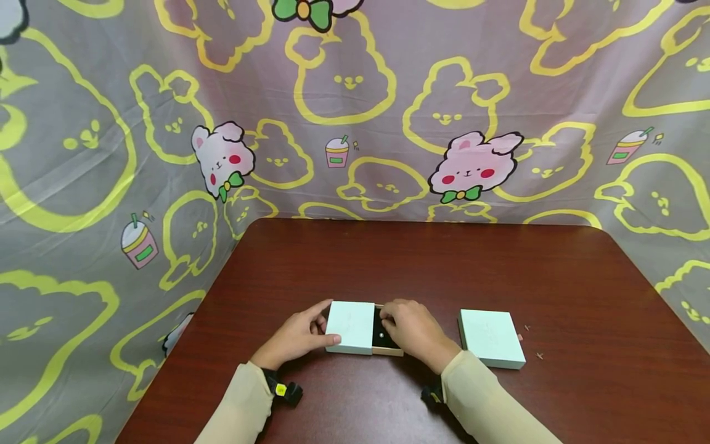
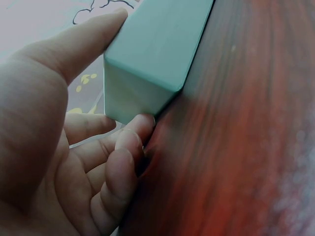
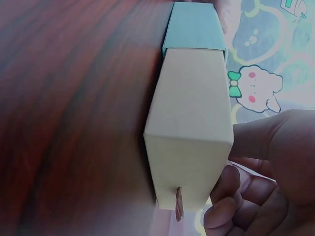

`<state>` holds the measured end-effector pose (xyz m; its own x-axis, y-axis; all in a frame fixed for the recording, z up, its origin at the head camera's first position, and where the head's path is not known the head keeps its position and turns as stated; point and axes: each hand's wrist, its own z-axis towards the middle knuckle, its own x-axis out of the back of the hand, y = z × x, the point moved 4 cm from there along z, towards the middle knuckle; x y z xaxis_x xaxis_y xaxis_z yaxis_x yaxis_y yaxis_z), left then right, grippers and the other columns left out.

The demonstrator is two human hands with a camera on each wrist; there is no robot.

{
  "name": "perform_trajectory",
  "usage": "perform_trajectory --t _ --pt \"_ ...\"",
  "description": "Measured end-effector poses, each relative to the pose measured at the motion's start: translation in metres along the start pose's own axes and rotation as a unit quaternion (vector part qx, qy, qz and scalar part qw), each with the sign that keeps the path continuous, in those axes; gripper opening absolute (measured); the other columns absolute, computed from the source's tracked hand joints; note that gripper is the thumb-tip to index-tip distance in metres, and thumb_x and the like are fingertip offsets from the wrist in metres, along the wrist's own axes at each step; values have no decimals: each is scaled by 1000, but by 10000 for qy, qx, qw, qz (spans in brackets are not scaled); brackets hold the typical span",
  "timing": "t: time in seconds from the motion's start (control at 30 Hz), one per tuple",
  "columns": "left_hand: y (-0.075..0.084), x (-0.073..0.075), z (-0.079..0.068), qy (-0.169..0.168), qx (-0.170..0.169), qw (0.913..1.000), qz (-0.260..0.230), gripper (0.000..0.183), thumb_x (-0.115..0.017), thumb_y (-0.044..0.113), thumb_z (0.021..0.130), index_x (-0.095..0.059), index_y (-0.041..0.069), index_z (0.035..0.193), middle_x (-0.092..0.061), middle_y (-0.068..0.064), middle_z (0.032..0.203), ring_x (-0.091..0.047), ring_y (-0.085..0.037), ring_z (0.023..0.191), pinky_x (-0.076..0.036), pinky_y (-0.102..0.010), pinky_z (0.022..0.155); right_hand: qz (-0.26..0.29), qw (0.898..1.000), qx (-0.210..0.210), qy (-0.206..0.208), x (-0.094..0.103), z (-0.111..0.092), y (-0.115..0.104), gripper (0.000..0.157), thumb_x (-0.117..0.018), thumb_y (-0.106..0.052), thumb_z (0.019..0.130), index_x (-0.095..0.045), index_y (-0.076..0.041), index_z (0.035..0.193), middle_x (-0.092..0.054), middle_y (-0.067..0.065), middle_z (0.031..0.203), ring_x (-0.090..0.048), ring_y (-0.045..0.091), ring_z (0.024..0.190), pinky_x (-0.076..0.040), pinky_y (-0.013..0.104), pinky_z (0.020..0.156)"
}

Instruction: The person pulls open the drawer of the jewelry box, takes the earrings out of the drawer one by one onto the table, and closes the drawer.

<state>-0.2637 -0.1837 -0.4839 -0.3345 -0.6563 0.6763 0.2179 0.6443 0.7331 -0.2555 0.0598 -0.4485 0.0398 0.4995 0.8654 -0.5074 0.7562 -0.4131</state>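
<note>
- Left hand (image 1: 296, 336): fingers gripping pale-green box sleeve (image 1: 350, 327) on worktop (image 1: 416, 259), apparently bracing.
- Right hand (image 1: 417, 330): fingers over part-open drawer (image 3: 192, 93); hold cannot be told.
- Step, judged: work inside drawer; next move calls for steady box sleeve.
- Second box (image 1: 490, 336): right.

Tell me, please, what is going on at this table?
A person is handling a box with both hands. The left hand grips its pale cover by the left end, while the drawer sticks partly out to the right. The right hand is at the open drawer; whether its fingers hold anything is hidden. A small shiny bead shows against the black inside. A second box sits closed on the table, farther right.
</note>
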Motion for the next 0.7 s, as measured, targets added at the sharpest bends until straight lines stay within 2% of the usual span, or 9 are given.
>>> perform_trajectory --t 0.43,0.7 --pt "-1 0 0 10 -45 10000 36 90 -77 51 79 -38 9 149 -57 2 88 -53 -12 62 -45 -28 56 158 9998 -37 93 6 -6 2 8 -73 -9 86 -75 -15 91 -69 -3 93 -65 15 84 -52 34 72" --pt "0 0 0 28 -11 9999 96 90 -77 50 79 -38 9 149 -57 2 88 -52 -11 62 -45 -27 55 39 9998 -87 166 11 -7 4 9 -73 -7 85 -75 -15 90 -70 -4 92 -65 14 83 -51 33 71"
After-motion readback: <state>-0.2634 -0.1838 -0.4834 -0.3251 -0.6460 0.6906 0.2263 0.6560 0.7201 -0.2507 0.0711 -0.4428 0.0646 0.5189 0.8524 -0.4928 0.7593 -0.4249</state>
